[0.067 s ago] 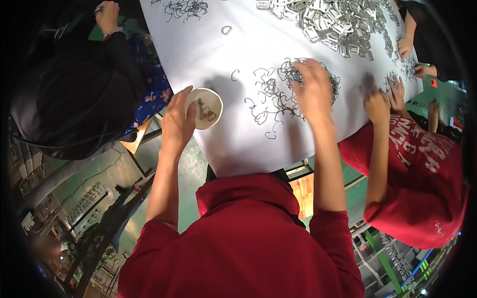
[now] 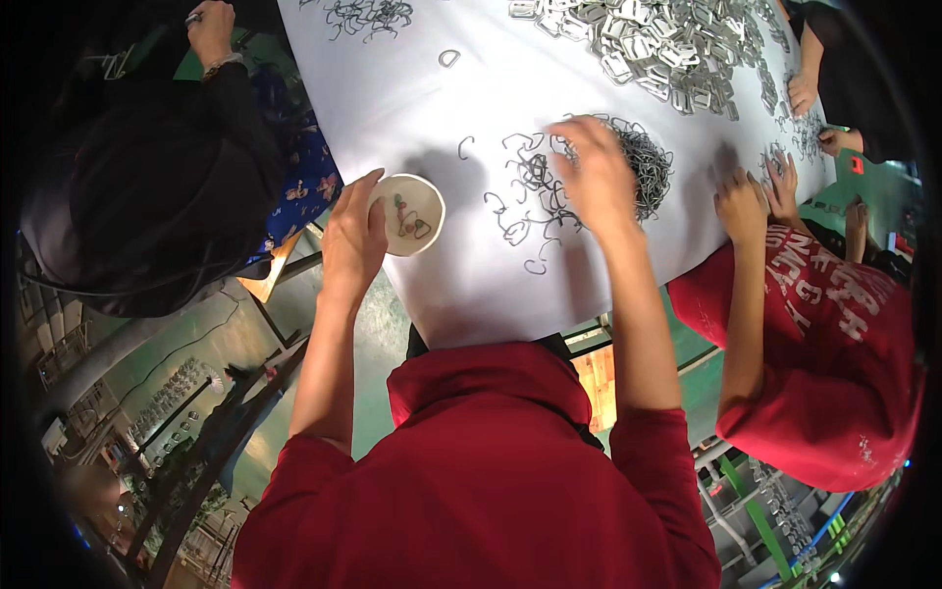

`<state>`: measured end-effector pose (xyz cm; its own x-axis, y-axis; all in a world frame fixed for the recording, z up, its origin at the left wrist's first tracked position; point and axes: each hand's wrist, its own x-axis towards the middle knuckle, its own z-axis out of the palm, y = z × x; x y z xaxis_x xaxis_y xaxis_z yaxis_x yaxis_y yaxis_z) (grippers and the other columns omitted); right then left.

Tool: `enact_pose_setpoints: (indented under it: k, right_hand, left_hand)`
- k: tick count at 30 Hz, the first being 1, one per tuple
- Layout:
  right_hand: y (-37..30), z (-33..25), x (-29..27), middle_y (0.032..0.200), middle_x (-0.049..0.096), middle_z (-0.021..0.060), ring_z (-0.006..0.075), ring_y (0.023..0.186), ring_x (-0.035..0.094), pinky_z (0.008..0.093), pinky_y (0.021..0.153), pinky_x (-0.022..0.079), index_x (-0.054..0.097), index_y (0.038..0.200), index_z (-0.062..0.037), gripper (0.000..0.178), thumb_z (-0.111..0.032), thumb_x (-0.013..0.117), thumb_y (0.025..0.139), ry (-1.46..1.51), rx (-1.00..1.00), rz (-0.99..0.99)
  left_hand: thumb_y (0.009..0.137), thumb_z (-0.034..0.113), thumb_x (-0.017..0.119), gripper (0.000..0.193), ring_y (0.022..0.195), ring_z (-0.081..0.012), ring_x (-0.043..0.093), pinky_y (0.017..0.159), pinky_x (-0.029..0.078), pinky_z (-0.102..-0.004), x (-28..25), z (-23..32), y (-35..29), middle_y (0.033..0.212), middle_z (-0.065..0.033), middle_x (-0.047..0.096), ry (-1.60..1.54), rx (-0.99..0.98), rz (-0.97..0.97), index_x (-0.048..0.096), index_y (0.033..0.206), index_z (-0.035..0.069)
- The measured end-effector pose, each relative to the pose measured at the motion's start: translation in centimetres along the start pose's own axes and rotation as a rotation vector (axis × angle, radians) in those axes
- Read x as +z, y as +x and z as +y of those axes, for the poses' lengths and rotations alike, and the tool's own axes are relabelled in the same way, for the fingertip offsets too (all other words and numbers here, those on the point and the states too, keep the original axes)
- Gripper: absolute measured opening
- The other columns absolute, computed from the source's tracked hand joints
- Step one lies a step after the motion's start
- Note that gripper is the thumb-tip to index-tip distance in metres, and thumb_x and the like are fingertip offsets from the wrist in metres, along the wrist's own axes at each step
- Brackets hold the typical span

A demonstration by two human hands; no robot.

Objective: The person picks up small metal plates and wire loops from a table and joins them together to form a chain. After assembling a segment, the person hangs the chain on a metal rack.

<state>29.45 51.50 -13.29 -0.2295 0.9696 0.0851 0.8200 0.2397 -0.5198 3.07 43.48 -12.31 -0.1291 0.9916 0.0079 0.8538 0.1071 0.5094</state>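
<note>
My left hand [image 2: 351, 236] grips the rim of a small white bowl [image 2: 410, 212] at the table's near left edge; a few small bent pieces lie inside it. My right hand [image 2: 594, 172] rests fingers-down on a heap of dark bent wire clips [image 2: 643, 167] on the white table [image 2: 451, 285]. Loose wire clips [image 2: 525, 196] lie scattered between the bowl and the heap. Whether the right fingers pinch a clip is hidden.
A pile of flat silver metal buckles [image 2: 657, 44] covers the far right of the table. A person in a red shirt [image 2: 824, 344] works at my right with hands [image 2: 756, 191] on the table. A person in dark clothes [image 2: 147, 177] sits at my left.
My right hand has shifted slightly on the clip heap. The left hand and the bowl stay in place.
</note>
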Motion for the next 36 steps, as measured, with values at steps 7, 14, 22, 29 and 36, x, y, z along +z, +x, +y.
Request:
enact_pose_setpoints:
  k: [7,14,22,29,36]
  right_hand:
    - [4.2,-1.5,7.7,0.098,0.058,0.0034,0.0242,0.097,0.054,0.0365,0.079,0.047,0.064,0.094,-0.0131,0.018,-0.008,0.064,0.076,-0.004,-0.338,-0.264]
    - [1.1,-0.3,4.8,0.092,0.057,0.0038,0.0257,0.086,0.058,0.0385,0.074,0.046,0.062,0.091,-0.0118,0.017,-0.011,0.067,0.074,0.013,-0.136,-0.25]
    - [-2.6,2.1,3.4,0.086,0.058,0.007,0.029,0.077,0.06,0.0399,0.067,0.049,0.06,0.087,-0.0103,0.014,-0.006,0.065,0.075,0.074,0.004,-0.281]
    - [-3.5,2.0,3.1,0.088,0.057,0.0078,0.0271,0.09,0.055,0.04,0.077,0.045,0.065,0.086,-0.0109,0.017,-0.006,0.068,0.07,-0.027,-0.066,-0.049]
    - [-3.5,0.0,5.2,0.086,0.059,0.0065,0.0252,0.078,0.06,0.0381,0.067,0.047,0.059,0.09,-0.0092,0.02,-0.009,0.069,0.072,0.02,-0.062,-0.245]
  left_hand:
    - [0.082,-0.001,0.047,0.026,0.085,-0.0347,0.061,0.073,0.049,-0.039,0.7,-0.6,1.5,0.097,-0.0173,0.063,-0.057,0.051,0.114,0.06,0.103,0.003]
    - [0.082,0.001,0.049,0.024,0.082,-0.0368,0.062,0.072,0.05,-0.0398,0.9,-1.2,3.3,0.097,-0.0208,0.062,-0.051,0.009,0.229,0.06,0.103,0.001]
    - [0.082,0.003,0.055,0.024,0.086,-0.0326,0.061,0.078,0.048,-0.0374,0.2,1.9,3.2,0.096,-0.0164,0.063,0.053,0.02,0.364,0.06,0.105,0.002]
    - [0.067,-0.01,0.055,0.037,0.091,-0.0285,0.056,0.074,0.048,-0.0365,2.9,3.7,-1.1,0.104,-0.0098,0.06,-0.363,0.405,0.033,0.061,0.101,0.003]
    - [0.068,-0.006,0.054,0.033,0.084,-0.0275,0.057,0.072,0.049,-0.0382,9.2,3.5,-2.3,0.098,-0.0096,0.059,-0.032,0.322,-0.052,0.061,0.098,0.004]
